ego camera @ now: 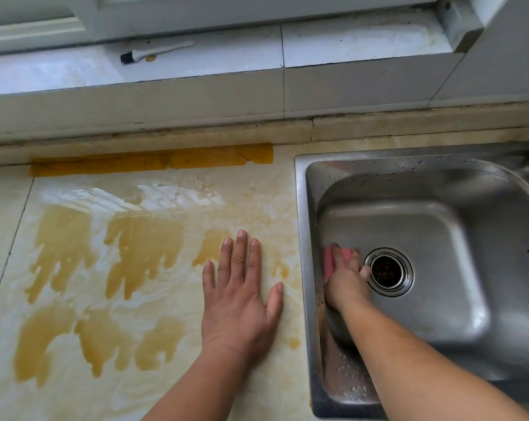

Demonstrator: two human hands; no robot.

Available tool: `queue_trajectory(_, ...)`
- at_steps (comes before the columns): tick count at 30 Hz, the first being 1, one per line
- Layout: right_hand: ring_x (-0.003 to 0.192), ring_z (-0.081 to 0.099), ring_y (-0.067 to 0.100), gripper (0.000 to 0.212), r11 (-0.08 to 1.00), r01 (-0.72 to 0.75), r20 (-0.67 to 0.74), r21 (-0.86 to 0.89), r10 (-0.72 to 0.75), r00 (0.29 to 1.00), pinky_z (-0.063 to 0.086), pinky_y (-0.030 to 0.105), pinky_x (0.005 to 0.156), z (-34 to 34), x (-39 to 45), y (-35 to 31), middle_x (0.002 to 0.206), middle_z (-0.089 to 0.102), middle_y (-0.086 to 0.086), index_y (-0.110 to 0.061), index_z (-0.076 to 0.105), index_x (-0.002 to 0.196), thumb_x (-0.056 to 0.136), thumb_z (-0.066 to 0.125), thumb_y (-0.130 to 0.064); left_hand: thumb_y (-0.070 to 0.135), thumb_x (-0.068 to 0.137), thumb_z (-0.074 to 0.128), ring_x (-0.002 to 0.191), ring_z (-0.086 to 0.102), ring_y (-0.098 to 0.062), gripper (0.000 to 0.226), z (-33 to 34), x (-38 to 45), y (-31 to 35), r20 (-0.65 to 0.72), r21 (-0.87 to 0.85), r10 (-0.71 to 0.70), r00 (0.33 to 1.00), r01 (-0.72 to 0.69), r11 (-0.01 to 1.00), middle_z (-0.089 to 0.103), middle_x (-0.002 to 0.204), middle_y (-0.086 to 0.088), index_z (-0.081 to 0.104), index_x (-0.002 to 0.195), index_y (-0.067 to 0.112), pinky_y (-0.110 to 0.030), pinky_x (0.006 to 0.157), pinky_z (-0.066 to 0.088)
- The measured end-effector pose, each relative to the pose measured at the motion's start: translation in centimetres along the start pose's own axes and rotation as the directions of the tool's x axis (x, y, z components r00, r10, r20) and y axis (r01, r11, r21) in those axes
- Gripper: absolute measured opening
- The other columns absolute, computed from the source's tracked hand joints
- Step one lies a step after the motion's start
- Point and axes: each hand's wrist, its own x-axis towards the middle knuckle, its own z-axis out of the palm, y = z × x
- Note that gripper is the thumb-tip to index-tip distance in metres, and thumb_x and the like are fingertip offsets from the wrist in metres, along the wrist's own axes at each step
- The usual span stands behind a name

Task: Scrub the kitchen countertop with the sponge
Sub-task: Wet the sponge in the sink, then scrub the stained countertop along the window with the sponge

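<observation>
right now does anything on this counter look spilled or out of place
Yes. Yellow-brown liquid lies in streaky patches across the countertop, left of the sink. The sponge is down in the basin, gripped by the right hand, not on the stains.

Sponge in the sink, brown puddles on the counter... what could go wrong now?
Maybe these:
1. The left hand presses flat on the wet counter; it might slip.
2. The brown puddles sit untouched while the right hand holds the sponge down in the sink; they could spread or dry on.
3. The sponge is right beside the drain and could pick up grime there.
</observation>
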Motion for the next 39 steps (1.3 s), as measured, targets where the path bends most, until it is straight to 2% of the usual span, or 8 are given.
queue_trajectory(8,0.142,0.026,0.038,0.085,1.000,0.001,0.002,0.023,-0.001,1.000,0.040,0.044,0.109,-1.7,-0.3,0.2,0.169,0.009,0.000,-0.046,0.013,0.158,0.090,0.063,-0.037,0.069,0.100,0.009,0.155,-0.033,-0.019,0.082,-0.1,0.0,-0.1,0.010,-0.006,-0.002,1.000,0.002,1.000,-0.036,0.168,0.005,-0.023,0.162,0.026,-0.052,0.128,-0.007)
queue_trajectory(11,0.139,0.035,0.041,0.083,0.992,-0.022,-0.018,0.125,0.024,1.000,0.039,0.047,0.108,-3.4,-1.8,0.7,0.166,0.025,0.002,-0.041,0.018,0.160,0.090,0.064,-0.044,0.070,0.099,0.007,0.153,-0.037,-0.019,0.082,0.1,0.2,0.0,0.019,-0.023,-0.003,1.000,0.004,1.000,-0.041,0.166,0.006,-0.026,0.161,0.027,-0.051,0.127,-0.010)
queue_trajectory(16,0.132,0.051,0.031,0.089,0.897,0.002,-0.118,0.443,0.056,0.991,0.048,0.050,0.106,-8.1,-8.0,1.4,0.158,0.041,0.000,-0.043,0.028,0.158,0.082,0.072,-0.033,0.069,0.099,0.004,0.149,-0.043,-0.020,0.080,-0.3,0.3,0.0,0.052,-0.090,0.018,0.999,-0.013,0.996,-0.047,0.162,0.006,-0.030,0.158,0.027,-0.053,0.125,-0.015)
queue_trajectory(19,0.129,0.053,0.025,0.086,0.901,0.102,-0.201,0.422,-0.017,0.980,0.048,0.047,0.106,-10.4,-12.4,0.9,0.153,0.047,-0.004,-0.043,0.031,0.157,0.082,0.072,-0.035,0.068,0.100,0.009,0.150,-0.041,-0.020,0.081,-1.2,0.7,-0.6,0.130,-0.123,0.064,0.990,-0.048,0.991,-0.046,0.162,0.005,-0.028,0.160,0.027,-0.053,0.124,-0.019)
queue_trajectory(23,0.139,0.046,0.021,0.082,0.892,0.237,-0.206,0.385,-0.167,0.964,0.046,0.049,0.109,-11.5,-17.4,-1.0,0.162,0.033,-0.008,-0.043,0.034,0.156,0.083,0.070,-0.035,0.059,0.103,0.033,0.159,-0.022,-0.020,0.083,-3.8,0.6,-3.3,0.233,-0.137,0.143,0.962,-0.113,0.984,-0.028,0.171,0.005,-0.012,0.165,0.029,-0.047,0.128,-0.007)
queue_trajectory(27,0.145,0.040,0.021,0.084,0.910,0.307,-0.108,0.278,-0.288,0.952,0.035,0.039,0.117,-9.5,-20.4,-3.1,0.169,0.018,-0.006,-0.044,0.033,0.156,0.080,0.067,-0.038,0.056,0.103,0.041,0.161,-0.009,-0.021,0.082,-4.8,-2.9,-6.8,0.226,-0.191,0.053,0.973,-0.009,0.982,-0.015,0.175,0.003,-0.001,0.167,0.026,-0.045,0.131,0.006)
queue_trajectory(31,0.143,0.040,0.027,0.082,0.917,0.354,-0.033,0.186,-0.354,0.935,0.041,0.038,0.113,-7.1,-21.8,-5.2,0.168,0.020,-0.005,-0.046,0.031,0.156,0.080,0.061,-0.036,0.056,0.105,0.040,0.161,-0.005,-0.020,0.080,-5.4,-6.7,-9.0,0.176,-0.213,-0.027,0.984,0.064,0.975,-0.014,0.175,0.005,0.000,0.167,0.027,-0.042,0.130,0.012)
queue_trajectory(39,0.141,0.038,0.032,0.075,0.917,0.386,-0.024,0.096,-0.386,0.922,0.041,0.041,0.106,-5.1,-23.5,-5.7,0.169,0.015,-0.009,-0.047,0.028,0.153,0.082,0.051,-0.038,0.057,0.105,0.040,0.161,-0.008,-0.017,0.080,-7.8,-12.8,-10.0,0.108,-0.160,-0.129,0.986,0.145,0.976,-0.016,0.174,0.010,-0.002,0.167,0.029,-0.041,0.129,0.010)
